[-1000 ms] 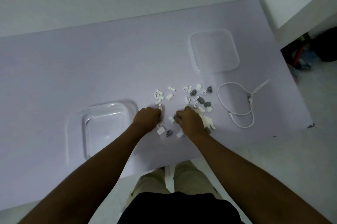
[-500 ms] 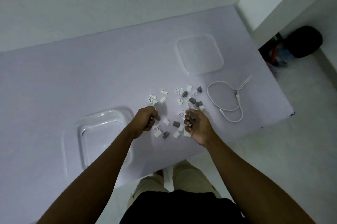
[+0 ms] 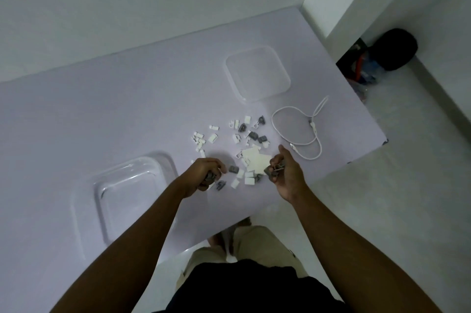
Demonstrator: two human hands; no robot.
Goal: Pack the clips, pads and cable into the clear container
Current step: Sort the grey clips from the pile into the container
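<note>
Several small white and grey clips [image 3: 244, 132] and white pads [image 3: 254, 161] lie scattered on the lilac table [image 3: 127, 114]. My left hand [image 3: 204, 176] is curled round a few grey clips just right of the clear container [image 3: 127, 198]. My right hand [image 3: 285, 172] is turned palm up and holds several grey clips in its curled fingers, above the pads. A white cable [image 3: 295, 132] lies looped to the right of the pile.
The container's clear lid [image 3: 257, 74] lies flat at the back, beyond the pile. The table's right corner [image 3: 384, 140] is close to the cable. A dark bag [image 3: 392, 49] sits on the floor by the wall, right of the table.
My right hand has lifted off the pile and turned palm up with clips in it, uncovering the white pads. My left hand stays curled at the pile's left edge.
</note>
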